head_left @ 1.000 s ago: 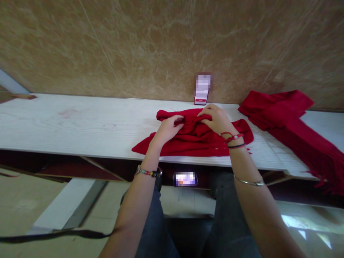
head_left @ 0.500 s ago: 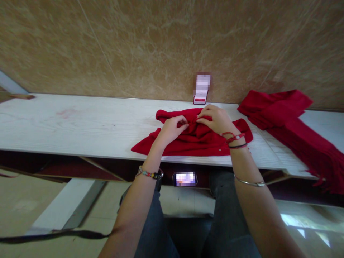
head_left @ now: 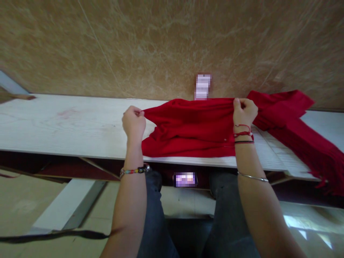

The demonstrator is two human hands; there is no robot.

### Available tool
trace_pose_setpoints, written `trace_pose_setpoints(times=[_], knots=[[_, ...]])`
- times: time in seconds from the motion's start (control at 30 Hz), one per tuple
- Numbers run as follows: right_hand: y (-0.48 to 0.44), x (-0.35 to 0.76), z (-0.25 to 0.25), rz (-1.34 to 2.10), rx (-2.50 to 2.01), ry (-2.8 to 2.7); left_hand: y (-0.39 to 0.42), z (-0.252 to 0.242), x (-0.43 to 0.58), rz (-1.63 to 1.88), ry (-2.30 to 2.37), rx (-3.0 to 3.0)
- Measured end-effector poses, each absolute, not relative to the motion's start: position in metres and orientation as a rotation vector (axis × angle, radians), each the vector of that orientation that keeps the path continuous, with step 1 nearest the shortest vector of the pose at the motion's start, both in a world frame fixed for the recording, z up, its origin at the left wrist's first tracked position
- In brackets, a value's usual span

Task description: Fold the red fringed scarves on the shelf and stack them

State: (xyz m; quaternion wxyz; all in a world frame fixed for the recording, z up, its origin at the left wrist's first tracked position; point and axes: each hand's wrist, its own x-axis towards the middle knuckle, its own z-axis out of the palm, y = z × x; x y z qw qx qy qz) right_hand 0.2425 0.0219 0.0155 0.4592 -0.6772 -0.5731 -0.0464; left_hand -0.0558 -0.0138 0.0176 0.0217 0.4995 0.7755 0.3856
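"On the white counter (head_left: pixel 67 123), what is seen?"
"A red cloth (head_left: pixel 196 125) is laid along the counter's near edge, its far edge raised."
"How is it held?"
"By the left hand (head_left: pixel 134 121) and right hand (head_left: pixel 245 111), that far edge is pinched at either end between closed fingers."
"What has changed?"
"Earlier, it was bunched under both hands; now it is stretched wide."

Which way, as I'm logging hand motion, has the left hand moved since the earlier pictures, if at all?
Yes: the left hand has moved left, closer to the pink stain on the table.
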Motion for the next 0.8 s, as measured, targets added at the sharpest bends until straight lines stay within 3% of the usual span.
trace_pose_setpoints(times=[0.23,0.37,0.5,0.63,0.8], knots=[[0.007,0.248,0.012,0.325,-1.566,-2.103,-0.022,0.012,-0.076,0.43,1.999,1.752],[0.001,0.231,0.02,0.151,-1.39,-2.033,-0.022,0.017,-0.063,0.683,2.263,1.865],[0.001,0.195,0.015,0.029,-1.116,-2.169,-0.016,0.008,-0.037,0.694,1.776,2.091],[0.002,0.17,0.004,-0.015,-1.178,-2.23,-0.009,-0.003,-0.025,0.671,1.58,2.132],[0.009,0.177,0.007,-0.07,-1.298,-1.903,-0.009,0.005,-0.026,1.092,1.803,1.993]])
